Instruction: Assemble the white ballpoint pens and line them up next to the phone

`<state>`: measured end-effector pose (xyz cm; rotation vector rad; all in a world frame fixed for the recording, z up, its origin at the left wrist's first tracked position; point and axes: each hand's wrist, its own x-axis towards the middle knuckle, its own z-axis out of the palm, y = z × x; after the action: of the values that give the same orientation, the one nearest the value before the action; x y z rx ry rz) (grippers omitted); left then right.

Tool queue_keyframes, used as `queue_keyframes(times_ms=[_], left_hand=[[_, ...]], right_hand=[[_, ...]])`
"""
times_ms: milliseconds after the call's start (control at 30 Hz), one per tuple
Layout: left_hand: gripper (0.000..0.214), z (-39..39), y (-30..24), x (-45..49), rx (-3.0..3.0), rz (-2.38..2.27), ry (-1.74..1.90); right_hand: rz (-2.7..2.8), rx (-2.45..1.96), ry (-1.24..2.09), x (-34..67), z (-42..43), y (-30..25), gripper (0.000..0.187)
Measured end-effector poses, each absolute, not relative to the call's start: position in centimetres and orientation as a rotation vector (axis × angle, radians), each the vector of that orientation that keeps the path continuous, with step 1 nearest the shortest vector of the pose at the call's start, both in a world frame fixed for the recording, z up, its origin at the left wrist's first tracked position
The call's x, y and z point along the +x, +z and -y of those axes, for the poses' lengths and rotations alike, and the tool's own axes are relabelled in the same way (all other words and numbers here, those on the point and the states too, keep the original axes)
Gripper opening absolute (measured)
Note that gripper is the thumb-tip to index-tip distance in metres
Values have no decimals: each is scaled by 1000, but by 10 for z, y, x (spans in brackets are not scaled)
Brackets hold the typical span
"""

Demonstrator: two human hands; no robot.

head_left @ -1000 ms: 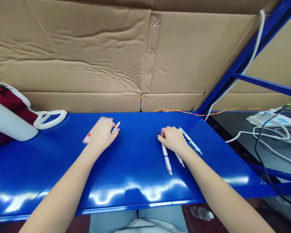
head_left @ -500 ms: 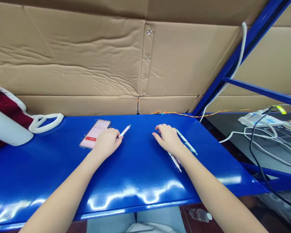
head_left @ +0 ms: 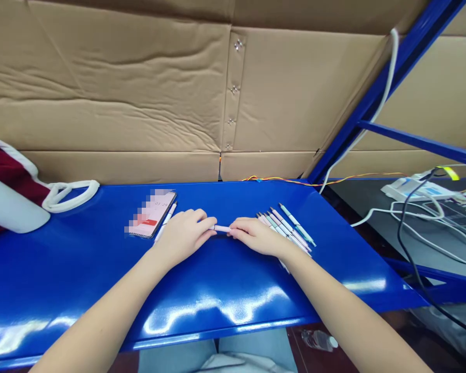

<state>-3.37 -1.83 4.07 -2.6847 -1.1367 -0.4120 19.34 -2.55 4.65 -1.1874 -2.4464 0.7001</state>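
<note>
A pale pink pen lies sideways between my two hands, just above the blue table. My left hand pinches its left end, and my right hand pinches the right end; both tips are covered by fingers. Under and behind my right wrist several pastel pens lie side by side at a slant, partly hidden by the forearm. A mint green pen is the outermost on the right. Left of my left hand, a single white pen rests alongside a phone.
The glossy blue table ends at a cardboard wall. A white cylinder and a dark red bag with white handles stand at the left. Cables lie right, past a blue frame post.
The white pen from my left hand now lies beside the phone. My hands have come together, both gripping a pink pen. More of the pens at the right shows.
</note>
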Motion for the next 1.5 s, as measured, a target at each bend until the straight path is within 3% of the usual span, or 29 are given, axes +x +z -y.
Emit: queue_keyframes(times_ms=[267,533,667,867,1100,1333,1500], left_hand=[[30,22,37,-29,-2729,1091,-248],[30,24,40,-32,-2903,1255,-365],[29,25,44,-33,-2882,1268,-450],[28,23,43,-35,-2879,1280,-423],[31,21,40,-34,-2903,1305,-451],[30,22,39,-30,-2906,1326,-448],[28,25,43,-29,-2908,1394,-404]], right_hand=[[2604,-1174,312,192,24,33,27],[2551,-1118,112,188,28,31,22],[2316,-1168,295,188,29,38,10],[2201,-1328,740,189,25,42,35],[1977,-1298,924,187,26,35,15],[1993,-1393,1007,186,25,33,34],[1942,-1289,1002,186,26,34,15]])
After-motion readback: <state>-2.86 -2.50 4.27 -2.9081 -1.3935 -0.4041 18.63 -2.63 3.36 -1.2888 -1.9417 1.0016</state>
